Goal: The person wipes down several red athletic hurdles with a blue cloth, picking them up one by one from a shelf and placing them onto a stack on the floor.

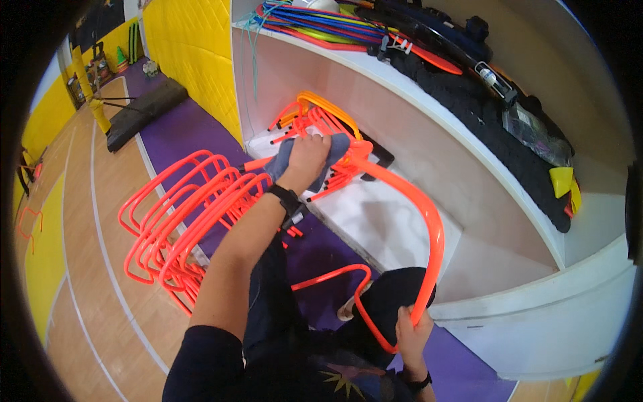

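Note:
An orange plastic training hurdle (pixel 436 226) is held up before me, its tube curving from the upper middle down to the lower right. My right hand (pixel 414 334) grips the tube low at the right. My left hand (pixel 307 157), with a watch on its wrist, holds a blue-grey cloth (pixel 339 145) around another part of the orange tubing. Behind it, more orange and yellow hurdles (pixel 329 113) lie on the lower shelf. Several orange hurdles (pixel 201 201) stand close together on the floor at the left.
A white shelf unit (pixel 452 125) fills the right side. Its upper shelf holds flat hoops (pixel 321 27), a black cloth (pixel 482 130) and a yellow cone (pixel 560 182). A dark padded base (pixel 145 115) with a yellow post lies at the upper left, near the yellow wall padding (pixel 193 50).

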Action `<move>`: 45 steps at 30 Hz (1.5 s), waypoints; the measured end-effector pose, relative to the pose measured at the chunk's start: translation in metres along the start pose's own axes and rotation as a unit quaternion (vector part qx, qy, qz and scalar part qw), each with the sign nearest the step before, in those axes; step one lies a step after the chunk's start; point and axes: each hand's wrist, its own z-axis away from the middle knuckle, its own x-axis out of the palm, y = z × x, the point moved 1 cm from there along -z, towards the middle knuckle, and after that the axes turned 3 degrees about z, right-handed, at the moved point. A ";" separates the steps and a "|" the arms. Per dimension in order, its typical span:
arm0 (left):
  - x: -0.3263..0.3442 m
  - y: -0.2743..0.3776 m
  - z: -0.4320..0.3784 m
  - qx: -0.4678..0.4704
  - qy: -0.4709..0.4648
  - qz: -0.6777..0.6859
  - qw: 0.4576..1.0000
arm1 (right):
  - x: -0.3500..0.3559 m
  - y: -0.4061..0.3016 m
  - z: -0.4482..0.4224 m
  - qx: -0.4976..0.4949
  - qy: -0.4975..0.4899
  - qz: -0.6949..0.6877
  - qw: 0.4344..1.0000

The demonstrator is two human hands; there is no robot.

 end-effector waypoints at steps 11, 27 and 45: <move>-0.019 -0.119 0.102 -0.190 0.270 0.479 0.813 | 0.001 -0.002 -0.036 -0.010 0.032 -0.002 0.999; 0.064 0.068 0.099 -0.013 -0.101 0.445 0.890 | -0.026 -0.082 -0.035 -0.152 -0.036 -0.080 0.984; 0.044 0.014 0.199 -0.213 0.001 0.327 0.921 | -0.016 -0.103 -0.102 -0.216 -0.016 -0.141 0.966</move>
